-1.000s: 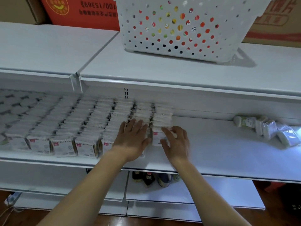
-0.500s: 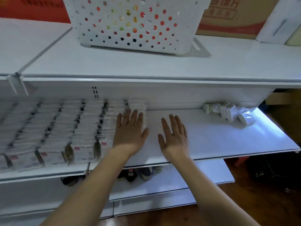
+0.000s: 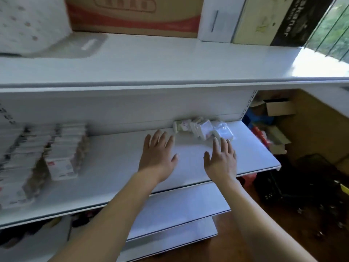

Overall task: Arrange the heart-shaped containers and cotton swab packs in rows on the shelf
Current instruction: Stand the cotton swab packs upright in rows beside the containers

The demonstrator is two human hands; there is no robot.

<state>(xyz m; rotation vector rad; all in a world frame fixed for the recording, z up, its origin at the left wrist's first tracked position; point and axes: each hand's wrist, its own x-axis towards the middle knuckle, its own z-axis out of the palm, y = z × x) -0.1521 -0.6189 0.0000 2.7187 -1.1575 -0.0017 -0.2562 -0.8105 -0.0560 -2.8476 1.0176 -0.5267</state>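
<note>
Hands reach over the middle shelf (image 3: 117, 167) of a white rack, both palm-down with fingers straight and loosely spread, holding nothing. The left hand (image 3: 157, 155) hovers over bare shelf surface; the right hand (image 3: 221, 160) is just in front of a small loose heap of wrapped packs (image 3: 204, 128), its fingertips (image 3: 217, 141) near the closest pack, though blur leaves contact unclear. The heap lies against the back wall at the right end of the shelf. Well apart, at the left end, cotton swab packs (image 3: 62, 150) stand in tidy rows running front to back, the front labels marked in red. Heart shapes cannot be made out in the heap. On the top shelf (image 3: 170, 65) sit a white perforated basket (image 3: 32, 25) and a cardboard box (image 3: 136, 16). Lower white shelves and a wooden floor show beneath the arms.
</note>
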